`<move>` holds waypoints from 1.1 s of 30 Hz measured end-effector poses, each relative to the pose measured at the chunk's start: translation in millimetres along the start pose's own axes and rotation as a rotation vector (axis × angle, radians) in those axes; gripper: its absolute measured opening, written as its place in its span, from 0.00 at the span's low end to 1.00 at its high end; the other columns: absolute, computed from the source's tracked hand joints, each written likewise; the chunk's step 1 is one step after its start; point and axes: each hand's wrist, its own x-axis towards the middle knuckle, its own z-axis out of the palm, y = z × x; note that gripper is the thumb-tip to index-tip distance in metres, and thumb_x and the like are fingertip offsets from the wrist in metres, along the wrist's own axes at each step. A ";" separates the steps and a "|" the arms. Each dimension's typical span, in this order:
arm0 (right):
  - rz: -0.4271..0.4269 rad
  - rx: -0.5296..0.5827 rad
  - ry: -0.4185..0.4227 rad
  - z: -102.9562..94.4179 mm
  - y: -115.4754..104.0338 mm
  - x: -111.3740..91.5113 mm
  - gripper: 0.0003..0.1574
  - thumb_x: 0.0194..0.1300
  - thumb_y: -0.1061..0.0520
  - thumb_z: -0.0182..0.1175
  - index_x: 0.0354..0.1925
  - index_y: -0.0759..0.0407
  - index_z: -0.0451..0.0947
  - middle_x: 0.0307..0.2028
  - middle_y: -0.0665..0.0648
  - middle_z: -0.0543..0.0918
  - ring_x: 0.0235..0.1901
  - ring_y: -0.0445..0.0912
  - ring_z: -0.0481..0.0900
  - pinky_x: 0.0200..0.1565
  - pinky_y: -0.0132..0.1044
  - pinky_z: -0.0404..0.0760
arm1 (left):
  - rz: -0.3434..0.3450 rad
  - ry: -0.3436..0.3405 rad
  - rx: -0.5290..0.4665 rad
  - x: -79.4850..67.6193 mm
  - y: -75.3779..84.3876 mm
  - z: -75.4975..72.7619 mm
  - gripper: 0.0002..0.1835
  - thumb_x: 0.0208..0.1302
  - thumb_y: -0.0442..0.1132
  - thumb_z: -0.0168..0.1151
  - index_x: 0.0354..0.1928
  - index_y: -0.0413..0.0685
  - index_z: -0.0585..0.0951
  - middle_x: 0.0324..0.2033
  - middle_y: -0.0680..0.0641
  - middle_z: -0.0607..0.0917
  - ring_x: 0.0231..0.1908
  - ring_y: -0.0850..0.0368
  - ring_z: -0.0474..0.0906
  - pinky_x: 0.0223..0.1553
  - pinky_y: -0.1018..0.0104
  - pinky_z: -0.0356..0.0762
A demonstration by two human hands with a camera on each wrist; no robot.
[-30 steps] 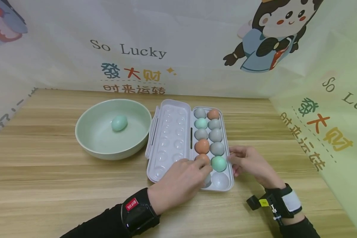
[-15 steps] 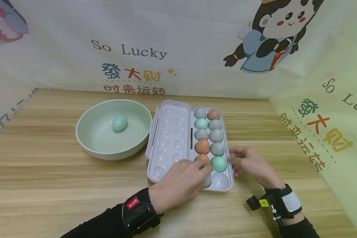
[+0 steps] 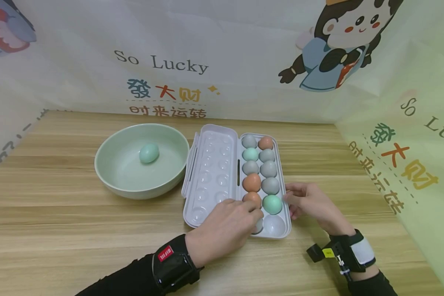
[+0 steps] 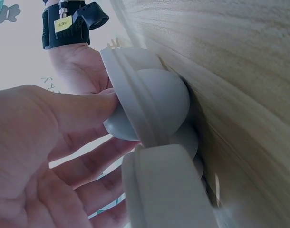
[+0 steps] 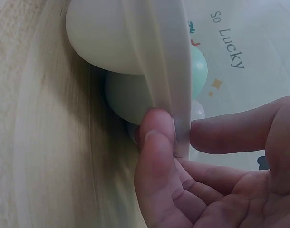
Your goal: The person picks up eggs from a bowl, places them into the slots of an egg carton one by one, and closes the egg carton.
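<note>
An egg box lies open on the table, its tray (image 3: 274,227) on the right and its clear dimpled lid (image 3: 216,162) on the left. Grey, orange and green eggs sit in the tray's two rows; the nearest right cup is bare. My left hand (image 3: 223,228) reaches over the lid and pinches a grey egg (image 4: 120,124) in the nearest left cup; its fingers partly cover that egg. At the tray's right side, my right hand (image 3: 311,202) grips the rim (image 5: 176,71) between thumb and fingers.
Left of the box stands a pale green bowl (image 3: 112,172) with a green egg (image 3: 149,153) in it. The bowl's rim is close beside the lid's edge. Printed sheets (image 3: 244,61) hang behind and on both sides of the wooden table (image 3: 59,230).
</note>
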 end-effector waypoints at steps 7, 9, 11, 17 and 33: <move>0.000 -0.005 0.004 0.3 -1.2 -0.8 0.27 0.69 0.63 0.56 0.63 0.74 0.68 0.39 0.63 0.83 0.26 0.51 0.79 0.30 0.41 0.81 | -0.014 -0.006 0.003 -0.5 0.8 -1.2 0.05 0.58 0.35 0.66 0.29 0.52 0.80 0.33 0.54 0.78 0.29 0.59 0.78 0.25 0.65 0.72; 0.000 -0.005 0.003 0.4 -1.4 -1.0 0.27 0.69 0.63 0.56 0.63 0.74 0.68 0.39 0.63 0.83 0.26 0.51 0.79 0.30 0.41 0.81 | -0.016 -0.004 0.008 -0.7 1.1 -1.5 0.05 0.58 0.35 0.67 0.30 0.52 0.80 0.33 0.54 0.78 0.29 0.59 0.78 0.25 0.65 0.72; 0.000 -0.004 0.001 0.4 -1.5 -1.1 0.27 0.69 0.63 0.56 0.63 0.74 0.68 0.40 0.63 0.83 0.26 0.51 0.79 0.30 0.41 0.82 | -0.017 -0.004 0.012 -0.8 1.4 -1.9 0.05 0.58 0.35 0.67 0.30 0.52 0.80 0.33 0.54 0.78 0.29 0.59 0.79 0.26 0.65 0.72; 0.002 0.000 -0.002 0.4 -2.1 -1.5 0.28 0.69 0.63 0.56 0.64 0.74 0.68 0.39 0.63 0.83 0.26 0.51 0.79 0.30 0.41 0.82 | -0.017 -0.015 0.007 -1.1 1.4 -3.1 0.05 0.57 0.33 0.66 0.30 0.51 0.80 0.33 0.54 0.78 0.28 0.58 0.78 0.26 0.65 0.72; 0.003 -0.008 0.003 -0.5 -2.0 -1.8 0.28 0.69 0.63 0.56 0.64 0.74 0.68 0.39 0.63 0.83 0.26 0.51 0.80 0.30 0.41 0.82 | -0.037 -0.050 -0.028 -3.8 4.1 -18.2 0.12 0.65 0.44 0.65 0.43 0.45 0.78 0.38 0.51 0.77 0.33 0.57 0.77 0.26 0.64 0.77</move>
